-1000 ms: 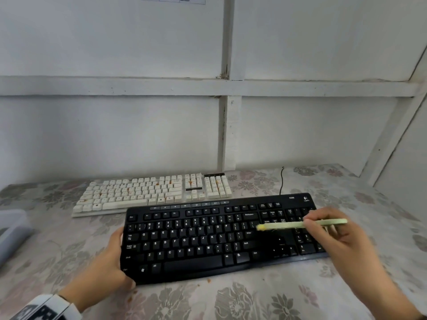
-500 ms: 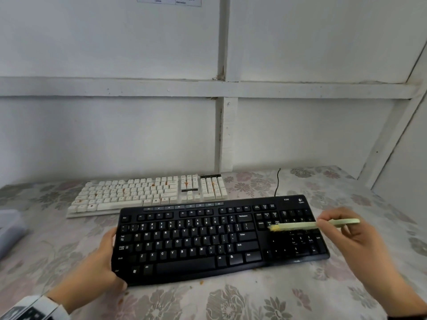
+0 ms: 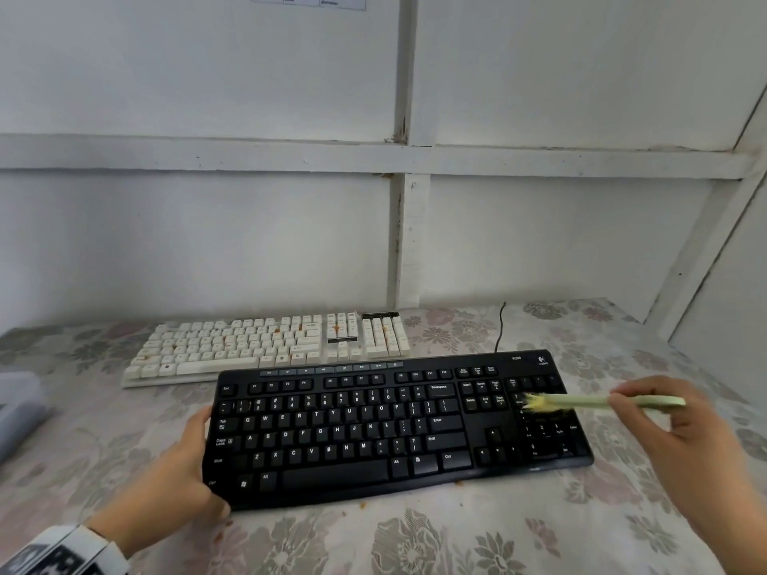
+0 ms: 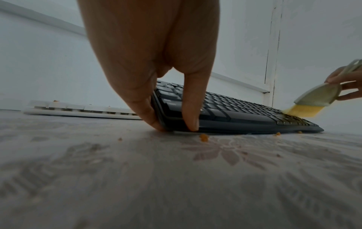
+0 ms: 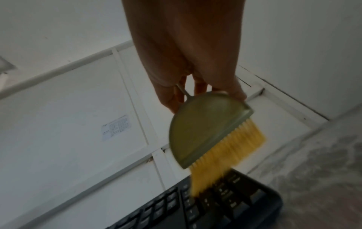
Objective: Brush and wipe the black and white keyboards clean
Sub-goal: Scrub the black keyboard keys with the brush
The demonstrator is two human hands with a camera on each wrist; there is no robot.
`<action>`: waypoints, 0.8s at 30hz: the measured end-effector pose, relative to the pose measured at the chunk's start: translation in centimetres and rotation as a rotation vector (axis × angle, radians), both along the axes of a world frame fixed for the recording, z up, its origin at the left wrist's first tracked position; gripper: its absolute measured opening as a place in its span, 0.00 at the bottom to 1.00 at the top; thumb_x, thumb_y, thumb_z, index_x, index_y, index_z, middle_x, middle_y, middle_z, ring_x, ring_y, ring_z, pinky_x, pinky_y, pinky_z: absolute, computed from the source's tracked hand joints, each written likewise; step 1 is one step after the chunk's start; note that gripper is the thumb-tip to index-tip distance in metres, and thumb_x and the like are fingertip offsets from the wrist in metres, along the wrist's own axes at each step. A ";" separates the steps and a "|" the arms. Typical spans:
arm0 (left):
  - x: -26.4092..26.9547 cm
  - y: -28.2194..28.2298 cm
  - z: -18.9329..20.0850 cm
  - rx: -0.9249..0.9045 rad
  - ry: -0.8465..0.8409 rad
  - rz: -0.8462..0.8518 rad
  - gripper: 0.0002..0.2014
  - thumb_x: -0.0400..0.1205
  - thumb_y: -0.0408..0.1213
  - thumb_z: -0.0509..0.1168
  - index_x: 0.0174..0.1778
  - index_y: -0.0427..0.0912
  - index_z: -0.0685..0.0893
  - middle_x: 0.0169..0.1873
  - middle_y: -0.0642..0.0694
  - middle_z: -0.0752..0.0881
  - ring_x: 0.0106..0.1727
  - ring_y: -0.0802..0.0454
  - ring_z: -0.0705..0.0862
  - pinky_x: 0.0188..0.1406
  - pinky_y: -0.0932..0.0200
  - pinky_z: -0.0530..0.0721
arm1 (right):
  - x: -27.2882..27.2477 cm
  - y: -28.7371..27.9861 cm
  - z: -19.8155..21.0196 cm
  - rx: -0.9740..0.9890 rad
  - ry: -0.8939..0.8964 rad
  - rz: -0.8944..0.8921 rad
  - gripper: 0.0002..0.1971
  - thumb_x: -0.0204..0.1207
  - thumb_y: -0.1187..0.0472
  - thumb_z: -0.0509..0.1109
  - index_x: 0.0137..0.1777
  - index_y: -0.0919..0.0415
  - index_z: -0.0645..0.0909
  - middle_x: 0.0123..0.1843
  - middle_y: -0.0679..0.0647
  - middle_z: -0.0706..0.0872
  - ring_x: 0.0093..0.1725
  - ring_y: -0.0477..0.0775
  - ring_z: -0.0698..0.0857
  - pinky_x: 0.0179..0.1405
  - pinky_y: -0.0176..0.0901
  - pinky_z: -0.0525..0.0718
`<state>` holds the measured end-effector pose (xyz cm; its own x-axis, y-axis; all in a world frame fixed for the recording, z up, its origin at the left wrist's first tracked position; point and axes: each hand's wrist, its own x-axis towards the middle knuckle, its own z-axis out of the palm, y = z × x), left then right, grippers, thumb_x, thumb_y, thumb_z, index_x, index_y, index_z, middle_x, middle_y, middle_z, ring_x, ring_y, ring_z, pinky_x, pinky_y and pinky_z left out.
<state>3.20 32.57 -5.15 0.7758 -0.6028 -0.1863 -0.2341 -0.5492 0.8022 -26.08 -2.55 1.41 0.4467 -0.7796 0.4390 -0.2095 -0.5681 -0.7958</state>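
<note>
The black keyboard (image 3: 390,425) lies on the flowered tablecloth in front of me. My left hand (image 3: 182,471) grips its left end, thumb on the front edge and fingers (image 4: 143,108) on the side. A pale green brush (image 3: 597,401) with yellow bristles (image 5: 225,155) is pinched in my right hand (image 3: 680,429). Its bristles touch the number pad (image 3: 543,421) at the keyboard's right end. The white keyboard (image 3: 269,346), dotted with orange crumbs, lies behind the black one near the wall.
Orange crumbs (image 4: 203,137) lie on the tablecloth (image 3: 456,541) along the black keyboard's front edge. A grey plastic box (image 3: 16,408) sits at the left edge. The black keyboard's cable (image 3: 500,325) runs to the back. White walls close the table at the back and right.
The brush has swept rightward across the black keyboard, from the Enter key area to the number pad. My left hand has kept its hold on the left end.
</note>
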 end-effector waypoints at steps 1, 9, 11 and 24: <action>-0.1 0.0 0.1 0.006 0.001 -0.006 0.51 0.55 0.34 0.72 0.69 0.66 0.52 0.46 0.47 0.88 0.48 0.48 0.88 0.52 0.42 0.84 | 0.0 0.3 0.4 -0.048 0.009 -0.042 0.19 0.75 0.65 0.72 0.38 0.34 0.79 0.44 0.48 0.81 0.43 0.34 0.79 0.31 0.20 0.72; -0.3 0.0 0.2 0.062 -0.046 -0.027 0.51 0.62 0.34 0.73 0.76 0.57 0.48 0.43 0.46 0.89 0.46 0.52 0.88 0.53 0.45 0.84 | 5.9 11.2 1.3 -0.070 -0.062 0.296 0.07 0.69 0.50 0.75 0.44 0.37 0.82 0.45 0.39 0.84 0.45 0.45 0.83 0.45 0.34 0.78; -0.5 -0.1 0.6 0.078 -0.042 -0.030 0.52 0.62 0.32 0.73 0.76 0.58 0.48 0.46 0.46 0.88 0.47 0.52 0.87 0.53 0.47 0.84 | 8.4 14.5 0.3 -0.115 -0.023 0.406 0.07 0.67 0.41 0.67 0.45 0.35 0.80 0.47 0.36 0.84 0.50 0.43 0.81 0.50 0.40 0.77; -1.4 -0.5 2.0 0.101 -0.149 -0.057 0.45 0.71 0.34 0.73 0.76 0.49 0.49 0.49 0.59 0.78 0.44 0.65 0.80 0.35 0.71 0.76 | 15.8 24.4 -3.6 -0.284 0.088 0.428 0.07 0.68 0.42 0.63 0.44 0.38 0.76 0.41 0.36 0.79 0.48 0.34 0.68 0.53 0.38 0.66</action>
